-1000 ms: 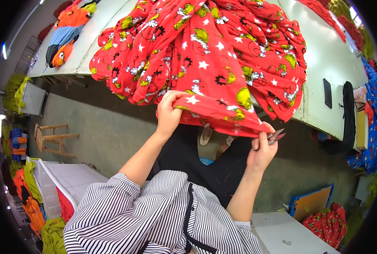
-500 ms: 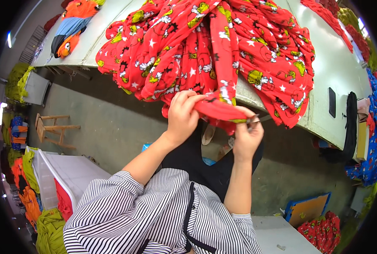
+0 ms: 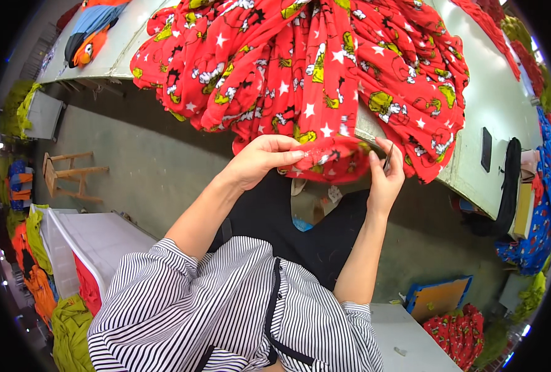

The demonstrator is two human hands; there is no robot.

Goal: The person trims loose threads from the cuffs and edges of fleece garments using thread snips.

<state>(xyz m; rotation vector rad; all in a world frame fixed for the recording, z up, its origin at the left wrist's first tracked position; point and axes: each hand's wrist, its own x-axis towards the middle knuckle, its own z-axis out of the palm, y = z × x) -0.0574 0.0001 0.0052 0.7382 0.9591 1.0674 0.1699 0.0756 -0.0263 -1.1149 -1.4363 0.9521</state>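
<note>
A heap of red fleece garments [image 3: 275, 74], printed with green-and-white figures, stars and black shapes, hangs over the near table edge. An end of one garment [image 3: 331, 160] is stretched between my hands above my lap. My left hand [image 3: 260, 162] pinches its left side between thumb and fingers. At its right side, my right hand [image 3: 385, 177] is closed on the cloth's edge. A small dark pointed tool [image 3: 388, 156], apparently thread snips, also sits in those right fingers; most of it is hidden.
The pale table [image 3: 504, 118] curves around the heap, with a dark flat phone-like object [image 3: 486, 149] on it. To the left stand a wooden stool [image 3: 71, 173] and a white cart [image 3: 108, 239]. A blue-framed board [image 3: 439, 297] and more red cloth [image 3: 458, 335] lie behind me at right.
My hands have moved apart, the right one going rightward and slightly up. The cloth between them has turned and now spreads wider, showing its printed side.
</note>
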